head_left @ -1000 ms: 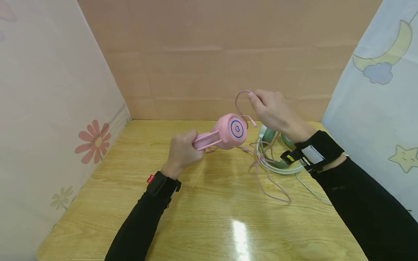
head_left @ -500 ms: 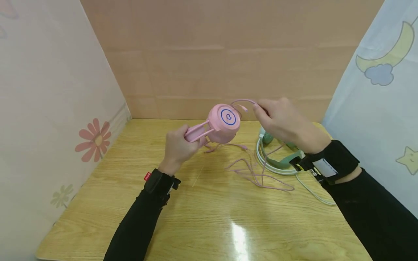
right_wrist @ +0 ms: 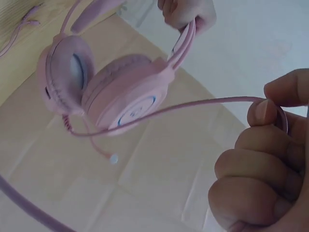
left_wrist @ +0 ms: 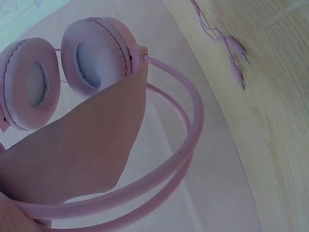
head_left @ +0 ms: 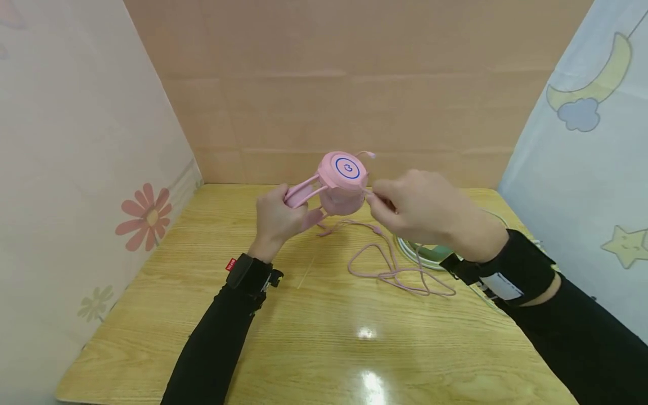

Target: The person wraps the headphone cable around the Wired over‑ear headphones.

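Note:
A pink headset (head_left: pixel 342 194) hangs above the table, its headband gripped by my left hand (head_left: pixel 278 219). In the left wrist view both padded ear cups (left_wrist: pixel 96 58) face each other beyond the double-wire band (left_wrist: pixel 193 116). Between thumb and curled fingers my right hand (head_left: pixel 430 208) pinches the headset's pink cable (right_wrist: pixel 207 101), close beside the ear cup in the head view. That cable leaves the cup through a coiled strain relief (right_wrist: pixel 66 123). A short microphone boom (right_wrist: pixel 99 149) with a pale tip sticks out near it. Loose pink cable (head_left: pixel 390 273) lies on the table below.
Behind my right hand, partly hidden, lie green headphones (head_left: pixel 432 254) with a coiled pale cable (head_left: pixel 405 250). Two pink audio plugs (left_wrist: pixel 235 72) rest on the wooden table (head_left: pixel 283 337). Patterned sheets (head_left: pixel 101 140) flank it, with a brown backdrop (head_left: pixel 349 84) behind.
The headset has tilted and shifted slightly left and up. My right hand has come down toward the ear cup with the cable, and the loose cable on the table has slid left, away from the green headphones.

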A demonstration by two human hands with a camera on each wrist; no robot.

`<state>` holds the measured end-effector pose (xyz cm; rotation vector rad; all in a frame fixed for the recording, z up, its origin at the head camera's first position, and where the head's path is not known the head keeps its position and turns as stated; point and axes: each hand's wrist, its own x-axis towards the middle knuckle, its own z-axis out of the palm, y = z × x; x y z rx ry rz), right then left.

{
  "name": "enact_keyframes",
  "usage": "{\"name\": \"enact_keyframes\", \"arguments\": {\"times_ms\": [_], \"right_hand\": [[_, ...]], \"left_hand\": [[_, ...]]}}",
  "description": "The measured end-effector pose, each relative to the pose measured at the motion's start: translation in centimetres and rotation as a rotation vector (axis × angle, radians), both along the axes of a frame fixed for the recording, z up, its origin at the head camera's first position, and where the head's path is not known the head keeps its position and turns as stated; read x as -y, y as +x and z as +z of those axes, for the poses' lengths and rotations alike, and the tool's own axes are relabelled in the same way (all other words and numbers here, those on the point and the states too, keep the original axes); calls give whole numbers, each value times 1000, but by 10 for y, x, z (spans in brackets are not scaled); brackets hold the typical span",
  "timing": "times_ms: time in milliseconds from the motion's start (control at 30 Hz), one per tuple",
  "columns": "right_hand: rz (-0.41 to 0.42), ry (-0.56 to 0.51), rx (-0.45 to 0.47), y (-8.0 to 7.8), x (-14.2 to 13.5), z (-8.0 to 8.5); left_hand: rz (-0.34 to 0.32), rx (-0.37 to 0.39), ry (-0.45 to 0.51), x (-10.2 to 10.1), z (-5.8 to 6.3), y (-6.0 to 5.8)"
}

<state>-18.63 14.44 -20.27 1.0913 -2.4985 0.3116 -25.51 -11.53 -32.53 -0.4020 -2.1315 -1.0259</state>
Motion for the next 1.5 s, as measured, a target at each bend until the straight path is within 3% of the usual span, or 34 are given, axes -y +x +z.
{"name": "enact_keyframes", "arguments": {"times_ms": [267, 567, 767, 1000, 1267, 1500], "right_hand": [[120, 104, -48, 9, 18, -16], [161, 239, -80, 15, 32, -43], [195, 273, -60, 15, 44, -54], [199, 300, -32, 9, 50, -38], [210, 293, 165, -6, 45, -13], [163, 236, 95, -27, 33, 2]], "left_hand": [[-6, 7, 22, -9, 6, -1], [4, 82, 93, -11, 14, -3], [1, 63, 20, -16, 15, -1], [-52, -8, -134, -25, 8, 3], [-145, -103, -218, -31, 6, 9], [-201, -194, -299, -30, 7, 13]]}}
